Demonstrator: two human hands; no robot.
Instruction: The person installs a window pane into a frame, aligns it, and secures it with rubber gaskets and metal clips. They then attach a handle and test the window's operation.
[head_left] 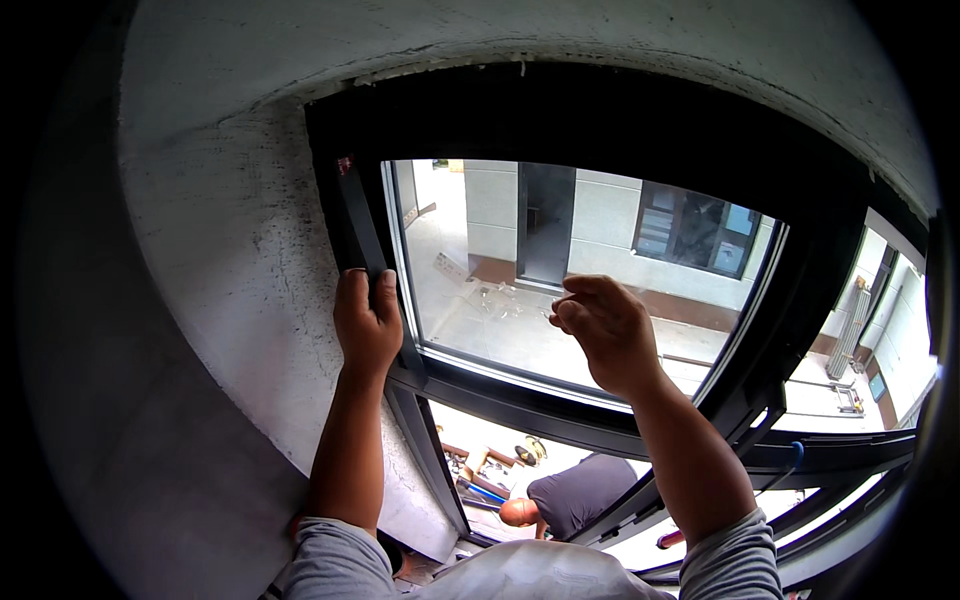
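A black-framed window [600, 95] with a large glass pane [470, 230] fills the view in front of me. My left hand [367, 315] is closed around a long black strip [355, 215] that lies along the left side of the frame, thumb on its inner side. The strip shows above the fingers and again below the hand. In front of the glass I hold up my right hand [610, 335], its fingers curled and pressed together. Whether anything is between those fingertips, I cannot make out.
Rough plastered wall [240, 230] borders the frame on the left. Below the pane, a person in a dark shirt [585, 500] bends down outside near scattered tools. A black handle [765, 415] sits at the lower right of the frame. Beyond the glass stands a pale building [600, 210].
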